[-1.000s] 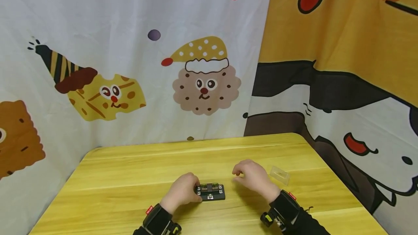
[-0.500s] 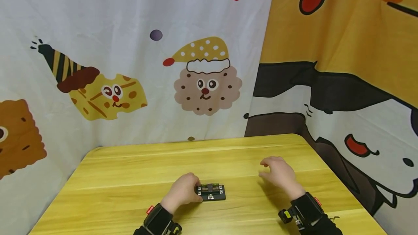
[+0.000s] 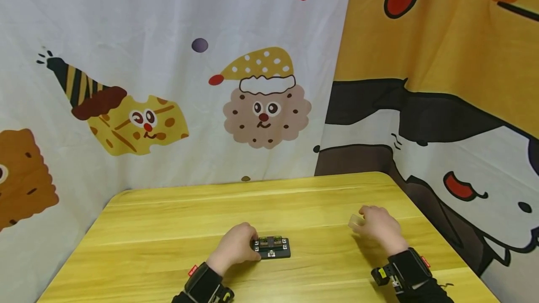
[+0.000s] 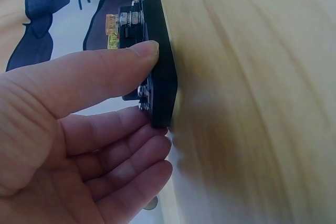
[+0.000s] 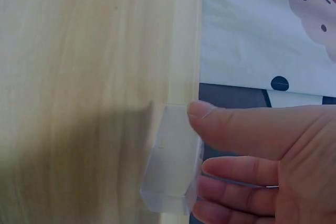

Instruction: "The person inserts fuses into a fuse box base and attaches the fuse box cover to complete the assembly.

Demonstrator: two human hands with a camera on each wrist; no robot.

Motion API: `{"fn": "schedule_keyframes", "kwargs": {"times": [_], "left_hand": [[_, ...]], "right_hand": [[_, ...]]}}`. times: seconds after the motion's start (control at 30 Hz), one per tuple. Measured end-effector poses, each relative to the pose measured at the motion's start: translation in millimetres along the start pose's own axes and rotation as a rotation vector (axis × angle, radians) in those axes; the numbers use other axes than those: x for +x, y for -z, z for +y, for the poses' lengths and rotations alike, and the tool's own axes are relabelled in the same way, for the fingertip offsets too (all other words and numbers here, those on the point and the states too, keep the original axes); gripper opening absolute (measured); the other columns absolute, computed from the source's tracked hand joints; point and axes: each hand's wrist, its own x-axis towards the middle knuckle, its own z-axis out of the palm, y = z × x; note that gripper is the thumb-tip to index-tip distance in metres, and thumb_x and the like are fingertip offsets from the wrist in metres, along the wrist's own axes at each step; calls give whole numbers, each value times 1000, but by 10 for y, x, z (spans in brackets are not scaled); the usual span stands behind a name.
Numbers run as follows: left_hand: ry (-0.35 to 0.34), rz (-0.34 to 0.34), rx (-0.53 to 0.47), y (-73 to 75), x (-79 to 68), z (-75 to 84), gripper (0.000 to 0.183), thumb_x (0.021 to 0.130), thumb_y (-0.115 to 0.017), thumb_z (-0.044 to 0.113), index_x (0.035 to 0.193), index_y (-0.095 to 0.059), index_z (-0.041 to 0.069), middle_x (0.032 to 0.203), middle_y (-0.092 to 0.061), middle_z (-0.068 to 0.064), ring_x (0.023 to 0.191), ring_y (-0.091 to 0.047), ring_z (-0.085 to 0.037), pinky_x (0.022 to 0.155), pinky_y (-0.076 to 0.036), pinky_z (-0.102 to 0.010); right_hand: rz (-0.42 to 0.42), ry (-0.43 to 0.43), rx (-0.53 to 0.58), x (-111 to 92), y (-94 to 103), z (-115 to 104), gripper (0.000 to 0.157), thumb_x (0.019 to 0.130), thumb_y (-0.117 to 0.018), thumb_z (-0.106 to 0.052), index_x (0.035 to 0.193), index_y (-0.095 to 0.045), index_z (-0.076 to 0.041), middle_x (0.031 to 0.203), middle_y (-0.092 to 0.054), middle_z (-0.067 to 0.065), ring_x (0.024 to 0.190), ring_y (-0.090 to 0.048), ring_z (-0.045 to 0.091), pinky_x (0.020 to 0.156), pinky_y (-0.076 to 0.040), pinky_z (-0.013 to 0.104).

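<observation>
My left hand grips the left end of a black fuse block resting on the table. In the left wrist view its thumb presses one side of the black base, with fingers at the end. Metal studs and small yellow and orange fuses sit on the block. My right hand is at a clear plastic cover, hiding its right part. In the right wrist view the thumb overlaps one corner of the cover, and loosely bent fingers lie beside it; firm contact is unclear.
A yellow wood-grain table carries both things. Behind it hangs a white curtain with cartoon prints, and an orange, black and white cartoon cloth covers the right side. Both wrists wear black camera straps.
My right hand has moved rightward from beside the fuse block, passed over the clear cover and lowered at its right part. The left hand and the fuse block have stayed put.
</observation>
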Motion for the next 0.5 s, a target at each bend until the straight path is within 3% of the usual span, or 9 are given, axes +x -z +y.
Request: {"fn": "schedule_keyframes", "kwargs": {"times": [0.1, 0.27, 0.5], "left_hand": [[6, -3, -4, -1, 1, -4, 39, 63, -92, 23, 90, -72, 4, 83, -58, 2, 72, -52, -14, 72, -49, -35], [8, -2, -11, -7, 7, -7, 39, 63, -92, 24, 90, -72, 4, 83, -58, 2, 72, -52, -14, 72, -49, -35], [-4, 6, -13, 11, -5, 3, 40, 63, -92, 22, 91, -71, 3, 84, -59, 1, 73, -54, -15, 72, -49, -35]], "right_hand": [[-32, -29, -2, 12, -1, 22, 51, 77, -81, -32, 111, -65, 2, 93, -64, 14, 81, -57, 32, 66, -48, 49], [-37, -44, -10, 27, -12, 31, 34, 80, -79, -28, 100, -66, -3, 82, -59, 6, 72, -53, 25, 61, -44, 43], [25, 59, 32, 78, -42, -193, 27, 82, -77, -22, 101, -70, -6, 92, -64, 6, 81, -59, 24, 71, -48, 47]]}}
